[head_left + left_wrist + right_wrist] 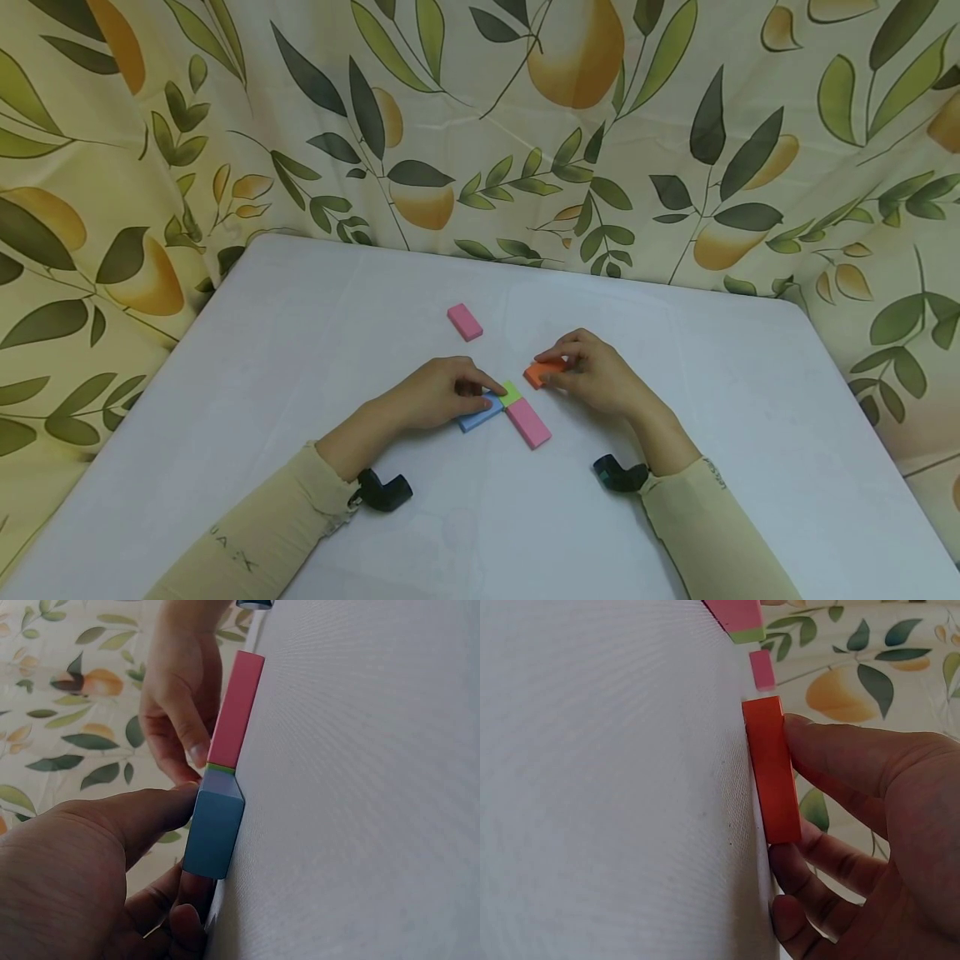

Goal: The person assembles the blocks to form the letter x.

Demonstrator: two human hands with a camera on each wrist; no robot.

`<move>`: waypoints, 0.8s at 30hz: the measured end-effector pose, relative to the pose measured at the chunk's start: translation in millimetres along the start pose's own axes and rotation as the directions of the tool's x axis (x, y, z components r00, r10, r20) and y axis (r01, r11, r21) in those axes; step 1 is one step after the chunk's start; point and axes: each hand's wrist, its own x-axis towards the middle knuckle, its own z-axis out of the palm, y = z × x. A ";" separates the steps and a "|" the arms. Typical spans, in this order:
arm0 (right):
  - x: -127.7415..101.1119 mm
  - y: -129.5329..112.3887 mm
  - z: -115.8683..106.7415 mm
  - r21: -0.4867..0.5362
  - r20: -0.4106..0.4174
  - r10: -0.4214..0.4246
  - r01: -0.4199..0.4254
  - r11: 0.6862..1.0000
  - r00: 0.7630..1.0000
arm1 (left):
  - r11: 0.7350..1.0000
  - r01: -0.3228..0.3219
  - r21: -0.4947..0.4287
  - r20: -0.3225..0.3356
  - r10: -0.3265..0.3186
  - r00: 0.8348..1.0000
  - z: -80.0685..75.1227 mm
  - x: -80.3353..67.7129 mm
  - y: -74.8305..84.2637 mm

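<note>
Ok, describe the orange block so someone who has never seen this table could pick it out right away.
On the white table, look right of the joined blue, green and pink blocks at its middle. The right hand pinches the orange block there in its fingers. It is the only orange piece, and the only block that hand touches.
</note>
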 end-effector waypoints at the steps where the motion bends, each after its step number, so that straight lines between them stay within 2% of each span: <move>1: 0.0 0.0 0.0 0.000 0.000 0.000 0.000 1.000 1.000 | 1.000 0.000 0.000 -0.001 0.000 1.000 -0.1 -0.2 0.1; 24: 0.1 -0.7 -0.2 0.007 0.001 -0.001 0.000 1.000 1.000 | 1.000 -0.008 0.023 0.001 0.008 1.000 0.5 0.8 -1.2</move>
